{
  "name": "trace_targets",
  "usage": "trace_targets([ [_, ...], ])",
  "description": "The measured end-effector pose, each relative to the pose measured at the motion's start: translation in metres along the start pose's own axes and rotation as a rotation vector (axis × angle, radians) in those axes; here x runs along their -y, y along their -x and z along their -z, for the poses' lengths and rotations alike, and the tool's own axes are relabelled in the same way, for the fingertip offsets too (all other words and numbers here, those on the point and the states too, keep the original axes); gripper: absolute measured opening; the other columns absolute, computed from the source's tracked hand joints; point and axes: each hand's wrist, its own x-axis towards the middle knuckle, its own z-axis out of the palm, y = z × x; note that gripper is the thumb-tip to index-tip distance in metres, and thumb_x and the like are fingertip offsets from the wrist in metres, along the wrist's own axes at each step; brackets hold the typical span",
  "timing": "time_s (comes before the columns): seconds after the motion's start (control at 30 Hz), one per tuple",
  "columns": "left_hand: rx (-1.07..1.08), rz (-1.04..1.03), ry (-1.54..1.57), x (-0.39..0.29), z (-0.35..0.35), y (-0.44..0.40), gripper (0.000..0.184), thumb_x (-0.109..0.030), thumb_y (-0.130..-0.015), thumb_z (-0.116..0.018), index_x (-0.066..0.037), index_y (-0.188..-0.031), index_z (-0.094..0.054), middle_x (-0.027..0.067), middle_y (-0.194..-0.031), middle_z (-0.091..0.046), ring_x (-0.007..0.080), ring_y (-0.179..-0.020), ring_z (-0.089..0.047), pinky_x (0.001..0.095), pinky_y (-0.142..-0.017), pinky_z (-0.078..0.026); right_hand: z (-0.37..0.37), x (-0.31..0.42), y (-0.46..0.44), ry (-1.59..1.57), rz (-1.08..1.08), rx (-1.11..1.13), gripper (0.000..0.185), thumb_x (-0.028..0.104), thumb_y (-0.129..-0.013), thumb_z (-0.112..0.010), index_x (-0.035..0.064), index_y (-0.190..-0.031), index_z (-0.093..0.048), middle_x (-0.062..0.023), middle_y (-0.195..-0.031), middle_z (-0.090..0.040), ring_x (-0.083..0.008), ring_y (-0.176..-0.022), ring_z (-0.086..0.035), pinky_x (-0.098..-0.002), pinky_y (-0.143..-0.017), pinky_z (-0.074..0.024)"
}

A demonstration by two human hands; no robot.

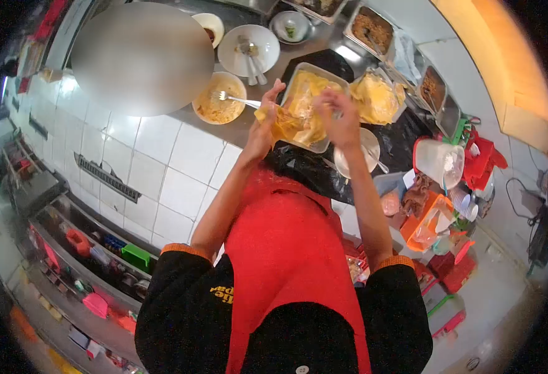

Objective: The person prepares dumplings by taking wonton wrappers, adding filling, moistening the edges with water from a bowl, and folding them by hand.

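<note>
Yellow wrapper sheets lie in a rectangular tray (319, 147) on the counter. My left hand (263, 128) is at the tray's left side, with a yellow sheet (280, 129) between its thumb and fingers. Over the tray's right part is my right hand (339, 115), its fingers bent and blurred, so what they hold, if anything, cannot be made out. More yellow sheets (375, 98) are piled just right of the tray. A bowl of yellowish food (219, 111) with a fork (239, 98) stands left of my left hand.
Behind are a white bowl with spoons (231, 53), a small bowl (288, 26) and metal trays of brown food (372, 31). A pale bowl (344, 163) sits near my right wrist. At right are an orange basket (420, 234), a clear container (436, 159) and stacked cups (464, 202).
</note>
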Motion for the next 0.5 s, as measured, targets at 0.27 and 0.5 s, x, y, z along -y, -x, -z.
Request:
trace_targets([
  [0.27,0.051,0.041,-0.286,-0.007,-0.046,-0.017,0.052,-0.022,-0.099,-0.065,-0.002,-0.142,-0.044,0.0140,-0.147,-0.045,0.0223,-0.129,-0.052,0.0350,-0.104,-0.047,0.017,0.040,0.031,-0.243,-0.203,-0.011,0.034,0.001,-0.085,-0.076,0.0003,-0.117,-0.066,-0.0103,-0.094,-0.073,-0.0150,-0.087,-0.071,-0.0278,-0.080,-0.0551],
  [0.5,-0.106,0.225,-0.423,-0.013,-0.067,-0.018,0.029,-0.016,-0.085,-0.083,0.004,-0.103,-0.071,0.0093,-0.095,-0.075,0.0143,-0.078,-0.072,0.0271,-0.071,-0.059,0.058,0.047,0.032,0.175,0.304,-0.003,0.036,0.008,-0.084,-0.078,0.0057,-0.119,-0.069,-0.0153,-0.113,-0.067,-0.0282,-0.110,-0.065,-0.0387,-0.096,-0.0500],
])
